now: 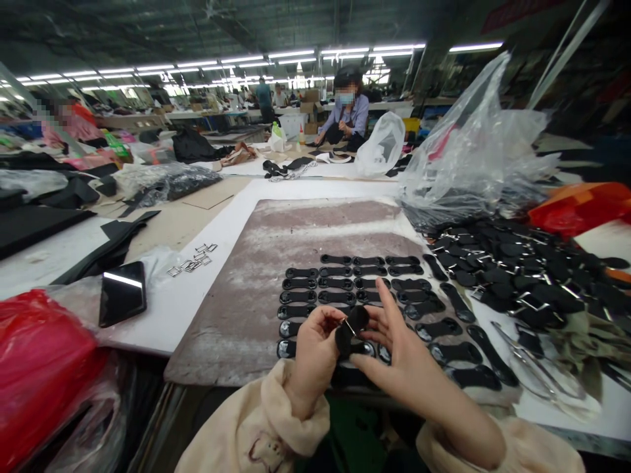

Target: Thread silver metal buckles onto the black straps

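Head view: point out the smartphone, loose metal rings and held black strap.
Smartphone [123, 299], head view: dark screen.
Loose metal rings [195, 262], head view: middle of the cluster.
Held black strap [344, 341], head view: black surface near its lower end.

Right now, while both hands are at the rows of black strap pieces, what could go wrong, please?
The right hand appears close above the black strap pieces, so a low move might push some out of line. Many of their ends look glossy; if they are wet, which I cannot tell, they could smear the hand. The smartphone lies near the front edge of the white table, so a bump might tip it off.
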A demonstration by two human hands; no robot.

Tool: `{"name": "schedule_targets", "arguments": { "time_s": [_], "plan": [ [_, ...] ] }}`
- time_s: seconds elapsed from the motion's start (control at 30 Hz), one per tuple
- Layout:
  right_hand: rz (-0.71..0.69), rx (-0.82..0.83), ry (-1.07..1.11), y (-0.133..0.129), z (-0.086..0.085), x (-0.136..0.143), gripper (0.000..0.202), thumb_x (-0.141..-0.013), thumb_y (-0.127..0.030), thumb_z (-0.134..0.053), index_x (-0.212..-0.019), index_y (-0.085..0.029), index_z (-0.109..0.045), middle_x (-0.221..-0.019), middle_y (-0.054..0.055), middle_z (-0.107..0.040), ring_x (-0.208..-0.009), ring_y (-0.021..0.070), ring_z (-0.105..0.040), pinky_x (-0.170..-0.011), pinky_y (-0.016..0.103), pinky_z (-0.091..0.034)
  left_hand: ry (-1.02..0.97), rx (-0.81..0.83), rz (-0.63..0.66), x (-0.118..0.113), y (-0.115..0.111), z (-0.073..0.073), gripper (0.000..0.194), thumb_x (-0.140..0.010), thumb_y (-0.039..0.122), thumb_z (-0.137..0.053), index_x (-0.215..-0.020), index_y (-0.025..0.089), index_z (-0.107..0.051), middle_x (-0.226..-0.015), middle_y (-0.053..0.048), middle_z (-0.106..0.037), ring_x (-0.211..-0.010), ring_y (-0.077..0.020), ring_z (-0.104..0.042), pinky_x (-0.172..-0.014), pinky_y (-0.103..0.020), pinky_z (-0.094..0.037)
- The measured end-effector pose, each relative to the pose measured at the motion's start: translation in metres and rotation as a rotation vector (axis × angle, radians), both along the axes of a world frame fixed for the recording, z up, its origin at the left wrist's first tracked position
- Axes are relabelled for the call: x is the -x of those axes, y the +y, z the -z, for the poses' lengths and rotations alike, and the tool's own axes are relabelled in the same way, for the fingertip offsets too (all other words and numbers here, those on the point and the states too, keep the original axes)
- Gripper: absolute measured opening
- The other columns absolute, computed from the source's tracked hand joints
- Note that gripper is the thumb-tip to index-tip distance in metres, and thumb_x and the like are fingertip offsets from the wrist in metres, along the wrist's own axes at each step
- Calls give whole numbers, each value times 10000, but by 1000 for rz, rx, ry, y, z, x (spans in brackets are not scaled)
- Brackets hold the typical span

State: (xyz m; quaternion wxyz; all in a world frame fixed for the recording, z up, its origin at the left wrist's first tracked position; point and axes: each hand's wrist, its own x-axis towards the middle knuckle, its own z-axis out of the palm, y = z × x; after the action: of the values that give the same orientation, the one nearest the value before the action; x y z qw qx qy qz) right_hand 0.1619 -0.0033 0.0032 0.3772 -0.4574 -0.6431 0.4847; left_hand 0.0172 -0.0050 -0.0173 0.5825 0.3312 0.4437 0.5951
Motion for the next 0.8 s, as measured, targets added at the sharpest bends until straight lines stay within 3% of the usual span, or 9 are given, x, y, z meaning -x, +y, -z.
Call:
{"name": "schedule_targets", "arguments": {
  "time_s": [0.13, 0.27, 0.37, 0.47, 0.6, 0.7, 0.8],
  "plan": [
    [23, -73, -85, -8, -2, 3, 1161, -642, -249, -774, -1466, -320, 40, -1337, 99, -402, -1167, 268, -500, -1007, 454, -407, 56, -28, -2, -3, -2, 4, 159, -728, 196, -690, -810, 186, -555, -816, 11, -592, -725, -112, -551, -667, -209, -447],
    [104, -212, -145, -9, 1, 5, 1028, -732, -305, -718, -1476, -282, -10, -1270, 79, -501, -1100, 236, -558, -967, 396, -461, 112, -41, -20, -5, -2, 8, 129, -746, 153, -641, -801, 189, -531, -842, 6, -591, -771, -120, -558, -719, -225, -443],
    [166, -314, -232, -6, 3, 1, 874, -815, -300, -639, -1478, -269, -71, -1145, 51, -612, -941, 199, -641, -878, 337, -520, 140, -32, -30, -6, 0, 7, 162, -709, 58, -599, -793, 184, -541, -780, 17, -591, -743, -109, -559, -705, -207, -433],
    [232, -373, -292, -1, 1, -6, 759, -848, -294, -602, -1469, -238, -170, -992, 25, -683, -811, 178, -672, -791, 289, -547, 81, -14, 83, -4, -2, 3, 238, -704, 44, -598, -903, 174, -592, -823, -8, -631, -791, -122, -580, -736, -215, -438],
    [248, -339, -281, 5, -3, -14, 701, -842, -266, -606, -1447, -208, -257, -877, 1, -710, -721, 156, -675, -714, 239, -551, -60, 61, 300, -3, -5, -1, 328, -720, 151, -693, -1040, 145, -620, -903, -65, -672, -832, -153, -606, -776, -255, -459],
    [224, -310, -263, 7, -5, -14, 682, -835, -248, -610, -1437, -217, -289, -867, -4, -710, -717, 154, -672, -730, 247, -551, -108, 136, 342, -4, -4, -2, 283, -698, 182, -737, -961, 117, -654, -845, -64, -678, -759, -139, -614, -743, -251, -472],
    [194, -281, -211, 7, -2, -12, 667, -841, -251, -602, -1434, -224, -299, -895, 8, -705, -760, 160, -671, -763, 270, -554, -148, 177, 306, -5, -3, -3, 251, -670, 166, -759, -896, 115, -662, -801, -44, -677, -700, -113, -605, -691, -221, -473]
  ]
}}
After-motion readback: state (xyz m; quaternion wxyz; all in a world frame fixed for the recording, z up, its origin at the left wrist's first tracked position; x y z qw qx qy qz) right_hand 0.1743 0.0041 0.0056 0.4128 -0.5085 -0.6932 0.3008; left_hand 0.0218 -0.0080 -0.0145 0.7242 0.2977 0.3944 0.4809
